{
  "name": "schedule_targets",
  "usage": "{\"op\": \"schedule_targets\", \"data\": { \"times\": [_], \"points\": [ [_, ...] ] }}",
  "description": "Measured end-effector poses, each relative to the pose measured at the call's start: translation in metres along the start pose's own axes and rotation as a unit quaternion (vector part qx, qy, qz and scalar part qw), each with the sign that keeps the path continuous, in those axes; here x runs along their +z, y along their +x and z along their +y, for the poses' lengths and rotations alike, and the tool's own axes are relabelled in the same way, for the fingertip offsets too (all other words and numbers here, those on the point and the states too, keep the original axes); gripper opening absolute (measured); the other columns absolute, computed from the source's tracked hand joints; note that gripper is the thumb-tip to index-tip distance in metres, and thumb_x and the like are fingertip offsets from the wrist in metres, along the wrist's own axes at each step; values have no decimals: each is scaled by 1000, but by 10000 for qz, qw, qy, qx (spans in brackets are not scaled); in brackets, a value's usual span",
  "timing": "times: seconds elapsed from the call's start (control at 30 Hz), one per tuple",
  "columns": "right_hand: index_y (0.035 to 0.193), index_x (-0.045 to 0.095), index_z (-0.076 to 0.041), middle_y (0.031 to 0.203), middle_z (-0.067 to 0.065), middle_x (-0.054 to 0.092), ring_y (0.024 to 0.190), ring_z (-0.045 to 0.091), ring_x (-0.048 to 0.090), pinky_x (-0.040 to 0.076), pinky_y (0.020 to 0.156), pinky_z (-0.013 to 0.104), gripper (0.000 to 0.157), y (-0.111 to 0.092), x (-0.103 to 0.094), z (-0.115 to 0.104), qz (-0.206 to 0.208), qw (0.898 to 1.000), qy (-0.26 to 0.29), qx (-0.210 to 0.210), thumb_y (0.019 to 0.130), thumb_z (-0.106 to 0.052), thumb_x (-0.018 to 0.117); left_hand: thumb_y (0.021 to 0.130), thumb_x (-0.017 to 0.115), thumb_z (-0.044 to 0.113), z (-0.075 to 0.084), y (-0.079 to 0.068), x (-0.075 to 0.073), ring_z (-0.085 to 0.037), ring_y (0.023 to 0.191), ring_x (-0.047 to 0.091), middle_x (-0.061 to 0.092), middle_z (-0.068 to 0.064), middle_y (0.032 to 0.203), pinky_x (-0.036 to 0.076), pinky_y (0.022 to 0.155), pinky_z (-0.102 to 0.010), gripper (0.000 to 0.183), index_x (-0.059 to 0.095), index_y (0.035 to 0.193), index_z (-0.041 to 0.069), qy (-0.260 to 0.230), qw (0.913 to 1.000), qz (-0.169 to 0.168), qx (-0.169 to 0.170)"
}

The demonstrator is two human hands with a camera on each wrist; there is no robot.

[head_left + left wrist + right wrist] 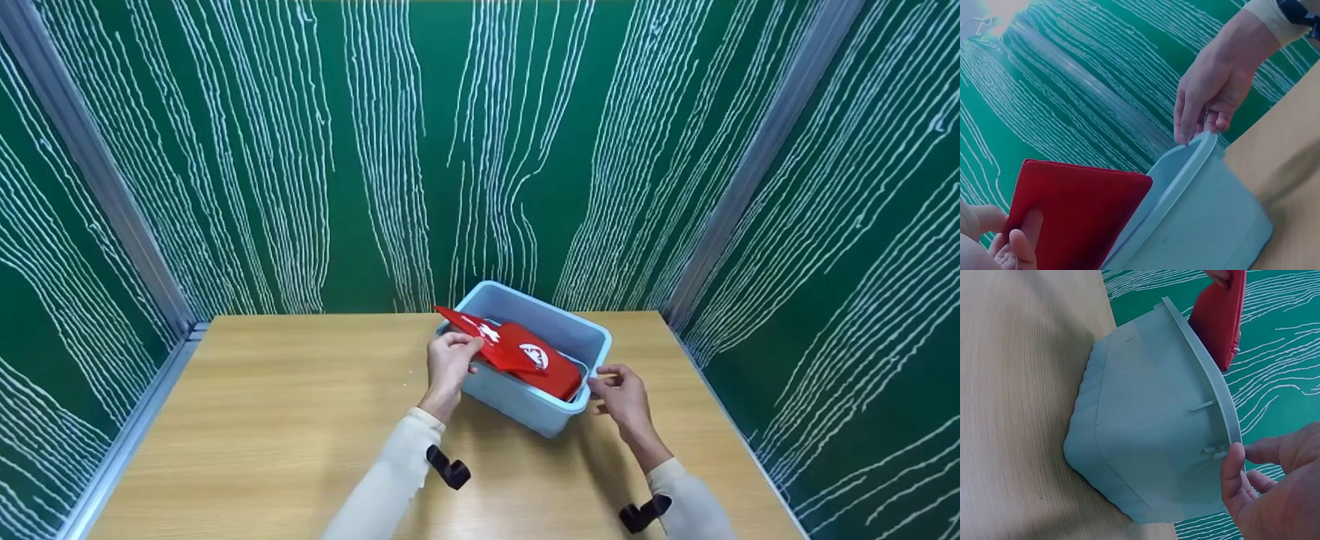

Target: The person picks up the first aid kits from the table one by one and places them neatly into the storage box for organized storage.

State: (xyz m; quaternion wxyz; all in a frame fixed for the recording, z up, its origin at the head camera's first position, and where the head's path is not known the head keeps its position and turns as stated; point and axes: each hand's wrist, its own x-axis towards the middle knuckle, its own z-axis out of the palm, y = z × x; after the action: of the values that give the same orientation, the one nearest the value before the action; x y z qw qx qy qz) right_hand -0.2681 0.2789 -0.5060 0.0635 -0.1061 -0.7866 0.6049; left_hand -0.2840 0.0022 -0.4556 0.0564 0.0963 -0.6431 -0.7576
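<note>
My left hand [448, 364] pinches the near edge of a flat red pouch [495, 349] with white print, its thumb on one face and fingers on the other. The pouch slants over the left part of a light blue plastic bin [510, 397]; the left wrist view shows the plain red back of the pouch [1084, 208]. Inside the bin lies another red item [561, 381], partly covered by the held pouch in the head view. A round white print shows beside their overlap. My right hand [624, 397] pinches the bin's right rim, thumb and fingers on either side [1280, 489].
The bin stands at an angle on a wooden table [300, 420], close to the back edge. Green panels [382, 187] with wavy white lines rise behind and at both sides, joined by grey metal posts [757, 165]. Black mounts [450, 469] sit on both sleeves.
</note>
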Motion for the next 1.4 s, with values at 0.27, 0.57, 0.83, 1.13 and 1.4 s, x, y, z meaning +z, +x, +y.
{"op": "schedule_targets", "data": {
  "times": [0.27,0.57,0.83,1.13,1.4],
  "points": [
    [117,54,4,87,10,58,67,14,65,54,52,28,31,0,-1,1,-4,10000,7,26,90,-6,64,87,71,9,-4,-3,20,-14,50,56,69,-11,80,47,47,-20,12,66,91,-2,-44,9999,124,-83],
    [119,54,4,90,11,58,68,14,65,56,57,33,31,-1,-2,-1,7,10000,-69,57,91,-6,64,87,72,12,-12,-11,35,-21,59,69,73,-16,90,49,50,-21,16,67,92,-2,71,9999,-74,-76],
    [117,54,7,83,7,56,64,13,64,53,49,27,30,-2,0,-1,40,9998,185,-86,90,-2,63,90,70,11,-16,-12,43,-25,70,74,75,-17,83,49,48,-20,16,67,95,-4,210,9961,-783,-357],
    [119,54,6,86,9,57,66,14,64,52,50,25,30,-2,1,-2,27,10000,86,-2,92,-4,62,90,70,15,-20,-12,41,-21,71,74,75,-15,88,49,52,-19,19,68,99,-2,593,9911,-1074,-515],
    [118,54,5,87,9,56,67,16,65,53,51,27,30,-1,-1,-2,32,10000,76,34,91,-4,63,91,69,14,-15,-12,31,-21,73,74,74,-18,94,49,53,-19,19,67,102,-2,676,9913,-1066,-370]
  ]
}}
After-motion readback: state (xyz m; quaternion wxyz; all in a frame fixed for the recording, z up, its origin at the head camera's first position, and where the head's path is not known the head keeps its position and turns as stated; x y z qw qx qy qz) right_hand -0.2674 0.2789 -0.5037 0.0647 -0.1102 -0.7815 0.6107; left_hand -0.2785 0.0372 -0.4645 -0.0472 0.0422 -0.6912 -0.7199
